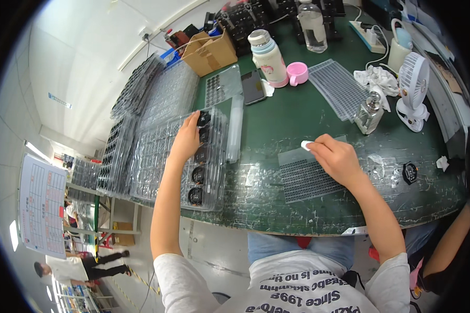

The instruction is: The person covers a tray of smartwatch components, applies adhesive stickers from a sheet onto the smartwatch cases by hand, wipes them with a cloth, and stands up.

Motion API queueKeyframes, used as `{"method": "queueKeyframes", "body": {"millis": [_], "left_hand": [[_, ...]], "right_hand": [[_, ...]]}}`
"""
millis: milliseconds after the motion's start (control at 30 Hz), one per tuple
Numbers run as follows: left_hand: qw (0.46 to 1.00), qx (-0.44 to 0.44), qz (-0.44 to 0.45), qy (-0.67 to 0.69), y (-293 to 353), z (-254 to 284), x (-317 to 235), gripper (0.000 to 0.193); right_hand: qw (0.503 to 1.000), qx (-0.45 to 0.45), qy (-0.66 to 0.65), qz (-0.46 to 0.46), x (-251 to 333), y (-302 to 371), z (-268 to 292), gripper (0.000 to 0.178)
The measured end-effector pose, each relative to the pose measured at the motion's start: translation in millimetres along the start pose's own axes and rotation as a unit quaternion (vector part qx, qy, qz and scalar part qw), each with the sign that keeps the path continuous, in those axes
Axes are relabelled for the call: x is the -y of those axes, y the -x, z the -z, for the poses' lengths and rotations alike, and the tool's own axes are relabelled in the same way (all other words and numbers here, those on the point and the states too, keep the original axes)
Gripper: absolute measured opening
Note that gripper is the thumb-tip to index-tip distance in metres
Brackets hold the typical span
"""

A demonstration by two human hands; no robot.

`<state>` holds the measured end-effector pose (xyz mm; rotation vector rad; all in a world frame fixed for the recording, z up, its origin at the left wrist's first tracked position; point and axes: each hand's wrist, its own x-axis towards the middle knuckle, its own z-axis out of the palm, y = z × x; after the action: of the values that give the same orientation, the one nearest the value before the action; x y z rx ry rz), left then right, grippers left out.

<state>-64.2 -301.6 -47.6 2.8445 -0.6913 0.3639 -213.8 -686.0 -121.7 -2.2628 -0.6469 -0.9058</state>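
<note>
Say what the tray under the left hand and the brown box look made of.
The tray: probably clear plastic, glossy; light glints off its see-through compartments. The brown box: likely cardboard, matte; its tan colour and folded flaps suggest it.

The tray (pixel 154 156) is clear, glossy plastic; the wad (pixel 306 145) looks soft and matt, paper or cloth. The desk (pixel 269 122) has a shiny, scratched surface. The box (pixel 210 56) is matt cardboard, the fan (pixel 414 78) smooth plastic, the tissue (pixel 379 81) crumpled paper.
</note>
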Motion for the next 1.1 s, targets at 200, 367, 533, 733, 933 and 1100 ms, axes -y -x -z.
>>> {"method": "queueKeyframes", "body": {"millis": [200,367,533,733,933,1100], "left_hand": [[1.000,0.012,0.001,-0.010,-15,-32,-16,0.048],[0.988,-0.073,-0.136,0.006,-9,-7,-154,0.039],[0.885,0.014,-0.417,0.206,-7,-53,-344,0.044],[0.929,0.143,-0.299,0.162,0,-121,-485,0.054],[0.961,0.141,-0.197,0.136,-7,-175,-525,0.057],[0.954,0.184,-0.179,0.157,-12,-155,-503,0.059]], "right_hand": [[0.983,0.143,0.098,-0.051,-22,20,-1,0.010],[0.982,0.139,0.124,-0.026,-21,19,-13,0.005],[0.927,0.247,0.268,-0.088,-49,54,-46,0.014],[0.997,0.053,0.039,-0.026,-31,15,-6,0.008],[0.998,0.024,0.011,-0.060,-19,0,7,0.015],[0.997,0.050,0.006,-0.058,-20,5,1,0.016]]}}
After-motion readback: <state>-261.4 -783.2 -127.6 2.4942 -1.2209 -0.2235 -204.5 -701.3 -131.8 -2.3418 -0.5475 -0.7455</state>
